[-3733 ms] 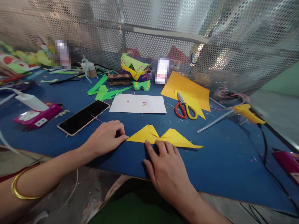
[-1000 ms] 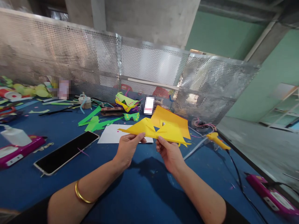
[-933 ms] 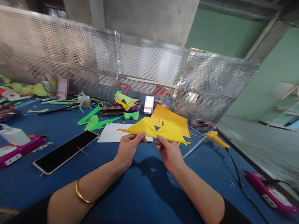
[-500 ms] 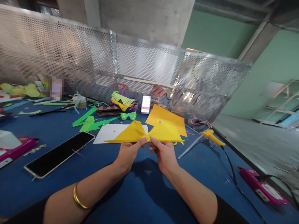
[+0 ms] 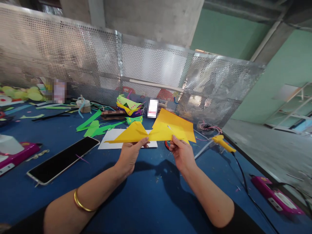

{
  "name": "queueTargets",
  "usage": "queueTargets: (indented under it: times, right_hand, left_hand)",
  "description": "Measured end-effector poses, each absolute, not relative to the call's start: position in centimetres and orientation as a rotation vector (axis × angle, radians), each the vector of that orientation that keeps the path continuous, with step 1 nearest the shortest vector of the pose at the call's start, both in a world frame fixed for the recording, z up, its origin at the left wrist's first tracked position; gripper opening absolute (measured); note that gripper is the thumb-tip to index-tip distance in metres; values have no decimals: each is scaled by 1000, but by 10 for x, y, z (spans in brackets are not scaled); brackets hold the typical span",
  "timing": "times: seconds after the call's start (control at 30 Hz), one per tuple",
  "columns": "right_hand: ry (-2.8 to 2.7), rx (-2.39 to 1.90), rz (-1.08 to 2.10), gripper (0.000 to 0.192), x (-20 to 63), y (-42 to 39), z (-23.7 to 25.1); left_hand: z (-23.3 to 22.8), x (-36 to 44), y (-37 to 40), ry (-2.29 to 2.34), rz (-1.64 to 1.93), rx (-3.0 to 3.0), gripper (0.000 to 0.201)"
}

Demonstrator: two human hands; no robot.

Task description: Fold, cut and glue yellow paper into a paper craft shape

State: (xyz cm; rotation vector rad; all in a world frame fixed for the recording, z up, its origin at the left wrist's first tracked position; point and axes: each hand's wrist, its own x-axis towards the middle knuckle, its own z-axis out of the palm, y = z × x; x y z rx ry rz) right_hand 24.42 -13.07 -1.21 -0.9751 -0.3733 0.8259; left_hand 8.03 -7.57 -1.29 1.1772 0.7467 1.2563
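Note:
A folded piece of yellow paper [image 5: 131, 133] is held up above the blue table, with two raised peaks and a dip between them. My left hand [image 5: 129, 154] pinches its lower edge near the middle, thumb on the near side. Farther right along the same edge, my right hand [image 5: 182, 152] grips it between thumb and fingers. Behind the paper lie a white sheet [image 5: 109, 138] and an orange-yellow sheet [image 5: 177, 120]. A red loop [image 5: 167, 145], perhaps a scissors handle, peeks out beside my right hand.
To the left lies a black-screened phone [image 5: 63, 159] near a magenta power strip [image 5: 19, 156]. Green paper strips [image 5: 92, 126] and stacked colourful paper bows [image 5: 129, 105] are farther back. At right are a yellow glue gun [image 5: 223, 143] with a trailing cord and another magenta power strip [image 5: 276, 195]. A perforated metal screen [image 5: 153, 61] borders the back.
My right hand has slid right along the paper's lower edge, away from my left hand. The left hand has shifted slightly left and up, and the paper has risen a little.

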Motion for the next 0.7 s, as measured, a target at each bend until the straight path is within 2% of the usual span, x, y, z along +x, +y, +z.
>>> queueTargets:
  times: [0.33,0.53,0.7]
  right_hand:
    - [-358,-982,855,31,239,-130,-21]
    - [-339,-970,768,29,261,-125,-18]
    - [-366,-978,748,34,262,-125,-17]
  left_hand:
    - [-11,81,-79,818,1214,1117,21]
    - [-10,77,-70,814,1325,1097,22]
    - [-7,77,-63,784,1384,907,20]
